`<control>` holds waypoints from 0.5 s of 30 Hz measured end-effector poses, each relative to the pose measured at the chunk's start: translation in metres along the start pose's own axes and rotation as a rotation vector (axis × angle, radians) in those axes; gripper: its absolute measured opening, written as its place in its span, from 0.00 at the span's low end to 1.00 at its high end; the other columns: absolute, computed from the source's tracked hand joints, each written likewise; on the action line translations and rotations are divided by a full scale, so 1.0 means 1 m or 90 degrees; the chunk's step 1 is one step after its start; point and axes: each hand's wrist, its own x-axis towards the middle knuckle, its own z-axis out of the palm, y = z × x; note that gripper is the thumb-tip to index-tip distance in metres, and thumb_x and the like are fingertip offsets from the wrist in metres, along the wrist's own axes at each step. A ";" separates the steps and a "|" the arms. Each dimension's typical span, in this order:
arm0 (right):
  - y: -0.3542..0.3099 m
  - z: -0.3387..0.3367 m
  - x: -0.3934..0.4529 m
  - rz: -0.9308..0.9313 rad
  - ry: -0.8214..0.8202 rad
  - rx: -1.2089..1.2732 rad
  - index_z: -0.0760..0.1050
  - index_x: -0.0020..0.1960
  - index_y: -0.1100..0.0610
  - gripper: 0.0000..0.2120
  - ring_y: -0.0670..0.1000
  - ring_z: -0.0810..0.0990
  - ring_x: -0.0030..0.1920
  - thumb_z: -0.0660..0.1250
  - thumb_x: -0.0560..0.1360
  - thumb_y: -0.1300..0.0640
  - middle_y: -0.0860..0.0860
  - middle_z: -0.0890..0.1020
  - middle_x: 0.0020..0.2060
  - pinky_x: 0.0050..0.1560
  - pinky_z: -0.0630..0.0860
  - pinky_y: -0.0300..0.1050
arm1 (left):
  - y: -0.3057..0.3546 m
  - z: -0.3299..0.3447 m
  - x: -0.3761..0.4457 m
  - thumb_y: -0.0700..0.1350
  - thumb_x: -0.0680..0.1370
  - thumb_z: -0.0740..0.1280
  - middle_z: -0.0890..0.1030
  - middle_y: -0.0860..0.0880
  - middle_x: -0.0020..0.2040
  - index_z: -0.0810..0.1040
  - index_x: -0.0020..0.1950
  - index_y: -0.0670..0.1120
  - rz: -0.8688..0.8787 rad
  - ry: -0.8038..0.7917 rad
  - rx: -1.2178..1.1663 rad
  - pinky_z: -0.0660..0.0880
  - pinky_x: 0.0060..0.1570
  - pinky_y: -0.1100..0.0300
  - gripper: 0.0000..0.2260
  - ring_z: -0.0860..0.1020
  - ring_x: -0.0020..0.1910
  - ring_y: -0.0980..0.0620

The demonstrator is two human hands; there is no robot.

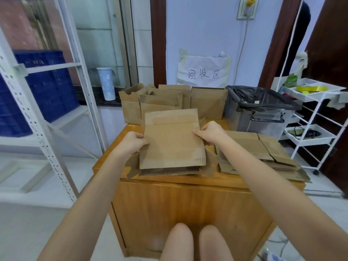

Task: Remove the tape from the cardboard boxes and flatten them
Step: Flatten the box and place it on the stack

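The left hand [132, 141] and right hand [211, 133] each grasp 1 side edge of a cardboard box [172, 144] — fingers curled around it, thumbs on top. The box is held above the wooden surface [169, 178], between upright boxes [156, 100] behind and a flattened stack [263, 153] to the right.

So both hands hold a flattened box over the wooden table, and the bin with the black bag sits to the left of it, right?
Not quite. The head view shows the bin to the right. Both the left hand and right hand do hold the flattened box over the wooden table.

A brown flattened box [172, 144] lies tilted over the tabletop [188, 178]; upright boxes [160, 100] stand behind it, flattened ones [263, 153] to its right.
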 end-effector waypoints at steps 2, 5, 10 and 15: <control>0.008 0.009 0.003 0.014 -0.009 -0.006 0.80 0.45 0.59 0.19 0.51 0.84 0.40 0.65 0.76 0.42 0.52 0.84 0.38 0.50 0.81 0.53 | -0.004 0.003 0.002 0.42 0.80 0.65 0.76 0.47 0.59 0.74 0.65 0.40 0.014 -0.003 0.008 0.68 0.51 0.60 0.15 0.72 0.53 0.52; 0.018 0.017 0.007 0.024 -0.010 0.003 0.81 0.46 0.60 0.21 0.53 0.84 0.41 0.64 0.77 0.42 0.53 0.84 0.38 0.51 0.81 0.53 | -0.006 0.004 0.004 0.41 0.80 0.65 0.75 0.45 0.64 0.71 0.69 0.39 0.023 -0.004 0.010 0.67 0.55 0.61 0.18 0.72 0.56 0.52; 0.019 0.016 0.010 0.003 0.025 -0.103 0.79 0.51 0.59 0.22 0.53 0.82 0.45 0.59 0.78 0.40 0.51 0.83 0.43 0.50 0.80 0.53 | -0.009 -0.003 0.013 0.44 0.81 0.63 0.74 0.46 0.65 0.70 0.71 0.41 0.042 -0.057 0.083 0.67 0.54 0.60 0.18 0.72 0.57 0.51; 0.008 0.010 0.005 -0.206 0.090 -0.191 0.69 0.70 0.53 0.24 0.53 0.73 0.65 0.61 0.78 0.44 0.51 0.75 0.66 0.59 0.74 0.50 | -0.015 -0.010 0.027 0.43 0.82 0.60 0.70 0.47 0.71 0.69 0.72 0.45 0.146 -0.011 0.167 0.65 0.68 0.53 0.18 0.68 0.70 0.48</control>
